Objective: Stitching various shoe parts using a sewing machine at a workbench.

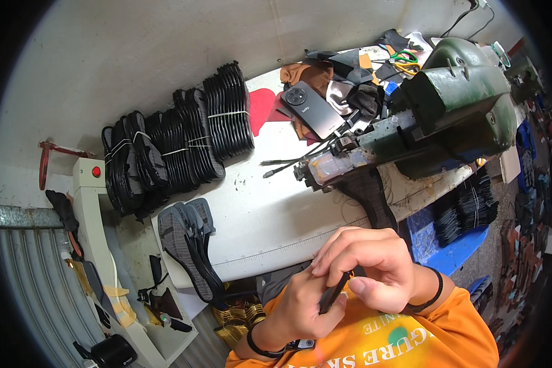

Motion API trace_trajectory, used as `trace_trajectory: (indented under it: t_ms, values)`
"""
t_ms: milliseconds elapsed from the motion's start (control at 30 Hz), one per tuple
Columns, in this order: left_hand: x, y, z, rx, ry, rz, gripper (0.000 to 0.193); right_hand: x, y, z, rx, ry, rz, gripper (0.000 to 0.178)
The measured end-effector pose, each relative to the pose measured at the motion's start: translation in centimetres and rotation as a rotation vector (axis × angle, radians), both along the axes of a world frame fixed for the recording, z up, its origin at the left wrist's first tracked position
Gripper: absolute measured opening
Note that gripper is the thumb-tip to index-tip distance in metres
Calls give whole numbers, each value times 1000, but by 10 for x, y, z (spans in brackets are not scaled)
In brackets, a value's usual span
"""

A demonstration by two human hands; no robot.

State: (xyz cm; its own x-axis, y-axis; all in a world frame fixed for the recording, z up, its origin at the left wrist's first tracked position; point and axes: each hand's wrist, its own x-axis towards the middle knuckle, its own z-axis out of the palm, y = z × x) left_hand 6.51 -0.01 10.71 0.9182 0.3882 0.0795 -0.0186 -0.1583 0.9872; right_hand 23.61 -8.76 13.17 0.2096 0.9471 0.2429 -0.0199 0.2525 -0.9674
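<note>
Both my hands are held together close to my body, in front of the table's near edge. My left hand point(310, 300) is closed around a narrow, dark, flat object point(332, 297); its exact kind I cannot make out. Over its upper end curls my right hand point(374, 267), with bent fingers and the thumb next to a small orange bit. What the right fingertips pinch is hidden. Just beyond the hands, a black shoe upper point(369, 199) hangs below the end of the green sewing machine point(454, 104) and over the table edge.
Tied stacks of black shoe uppers point(181, 144) stand along the wall on the white table point(270, 214). Loose grey uppers point(187, 239) lie at its left corner. A phone point(313, 110), fabric scraps point(306, 75) and scissors point(406, 61) sit farther back. A blue bin point(454, 251) holds more uppers.
</note>
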Motion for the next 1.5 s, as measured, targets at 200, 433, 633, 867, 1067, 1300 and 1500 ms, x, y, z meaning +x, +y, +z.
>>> trace_trajectory:
  t_ms: [200, 433, 633, 867, 1067, 1300, 1500]
  values:
    - [-3, -1, -3, 18, 41, -22, 24, -2, 2, -2, 22, -45, -25, 17]
    - [-3, -2, -11, 14, 8, -41, 26, -1, 2, 0, 1, -57, -24, 16]
    - [-3, -2, -9, 23, 13, -40, 27, -6, 2, 0, 4, -63, -69, 18]
    - [-4, -1, -8, 14, 44, -40, 25, -7, 2, -2, 11, -67, -98, 18]
    - [-1, -1, -8, 2, -27, -4, 44, -5, 0, -3, 4, 19, -72, 26]
    - [-3, -4, 0, -16, 37, -14, 50, -5, -8, 2, -74, 78, -51, 29]
    - [-3, -3, -1, 44, 26, -6, 37, -5, -6, 0, -49, 35, -41, 23]
